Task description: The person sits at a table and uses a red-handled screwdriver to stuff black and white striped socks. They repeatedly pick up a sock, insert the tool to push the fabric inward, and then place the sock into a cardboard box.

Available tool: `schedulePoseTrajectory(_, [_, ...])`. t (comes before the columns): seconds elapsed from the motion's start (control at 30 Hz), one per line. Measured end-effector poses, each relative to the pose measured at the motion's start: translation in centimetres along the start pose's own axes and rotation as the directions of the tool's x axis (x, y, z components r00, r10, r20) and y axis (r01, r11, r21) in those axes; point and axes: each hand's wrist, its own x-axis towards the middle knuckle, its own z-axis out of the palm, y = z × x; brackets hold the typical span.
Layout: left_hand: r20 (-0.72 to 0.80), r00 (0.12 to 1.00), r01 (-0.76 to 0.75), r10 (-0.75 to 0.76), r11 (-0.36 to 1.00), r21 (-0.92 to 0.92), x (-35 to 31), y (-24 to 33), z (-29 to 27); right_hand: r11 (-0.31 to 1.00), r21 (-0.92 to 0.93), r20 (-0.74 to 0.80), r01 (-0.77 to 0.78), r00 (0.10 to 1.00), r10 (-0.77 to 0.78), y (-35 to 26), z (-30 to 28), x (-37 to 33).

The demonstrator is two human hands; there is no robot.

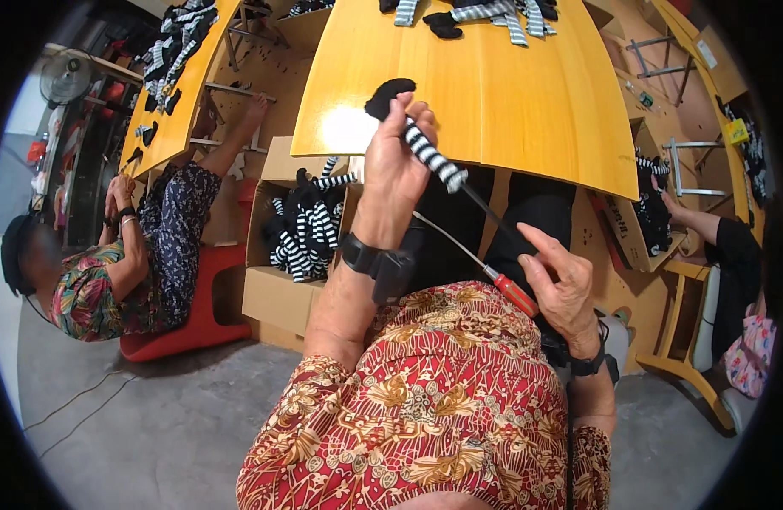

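Observation:
My left hand (pixel 397 149) is closed round a black-and-white striped cloth tube (pixel 435 160), sock-like in shape. Its padded black end (pixel 390 98) sticks out above my fingers. A thin dark rod (pixel 489 212) meets the lower, frayed-looking end of the tube; how far it goes inside is hidden. The fingers of my right hand (pixel 561 285) close on the other end of this rod. Against that hand rests the red handle of a screwdriver (pixel 514 291), its metal shaft pointing up and left across my lap. Whether my lower fingers also grip the handle I cannot tell.
A yellow tabletop (pixel 476 102) lies in front, with striped cloth pieces (pixel 493 13) along its far edge. At left stands a cardboard box (pixel 281 297) full of striped pieces (pixel 306 229). A seated person (pixel 124 263) works at another table; another person's arm (pixel 697 223) reaches to a right-hand box.

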Motion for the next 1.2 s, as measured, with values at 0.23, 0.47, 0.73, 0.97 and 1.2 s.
schedulePoseTrajectory(0.23, [-0.033,0.990,-0.114,0.139,0.908,0.403,-2.4,-3.0,4.4,0.983,-0.152,-0.073,0.104,0.990,-0.117,-0.7,2.0,1.3])
schedulePoseTrajectory(0.47, [0.053,0.998,0.004,-0.027,0.918,0.397,-3.9,-5.6,4.9,0.973,-0.211,-0.121,0.091,0.986,-0.119,-0.7,2.7,3.2])
schedulePoseTrajectory(0.73, [0.089,0.976,0.098,-0.198,0.768,0.633,-5.6,-4.1,6.4,0.978,-0.038,-0.145,0.204,0.968,-0.207,0.1,1.1,3.4])
schedulePoseTrajectory(0.97, [0.433,0.893,-0.447,0.121,0.342,0.827,-5.1,1.9,5.7,0.849,0.525,0.004,-0.064,0.997,0.072,1.6,-1.2,0.9])
schedulePoseTrajectory(1.2, [0.371,0.923,-0.255,-0.099,0.563,0.786,-5.6,3.4,7.1,0.656,0.752,0.036,-0.065,0.998,0.058,2.6,-0.4,-0.2])
